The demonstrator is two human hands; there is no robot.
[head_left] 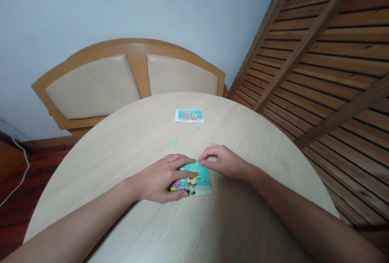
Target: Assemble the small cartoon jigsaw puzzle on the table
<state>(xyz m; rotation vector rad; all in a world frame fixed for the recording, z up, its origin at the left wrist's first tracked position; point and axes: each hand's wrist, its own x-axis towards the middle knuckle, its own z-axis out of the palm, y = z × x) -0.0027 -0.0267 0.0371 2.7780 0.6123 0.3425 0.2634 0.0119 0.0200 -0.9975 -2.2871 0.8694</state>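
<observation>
A small jigsaw puzzle [204,188] with yellow and pink cartoon figures on teal lies on the table before me. My left hand [164,178] rests over its left side, fingers spread flat, hiding part of the picture. At the puzzle's upper edge my right hand [223,160] has thumb and forefinger pinched together on what looks like a small teal puzzle piece, mostly hidden by the fingertips. Two loose teal pieces, a nearer one [175,144] and a farther one [197,128], lie beyond the hands.
Farther back on the round wooden table [121,141] lies a picture card [190,116] showing similar cartoon figures. Behind the table stands a chair or bench back [142,68] with cream panels. A slatted wooden screen [319,52] rises at the right. A white cable [24,174] hangs at far left.
</observation>
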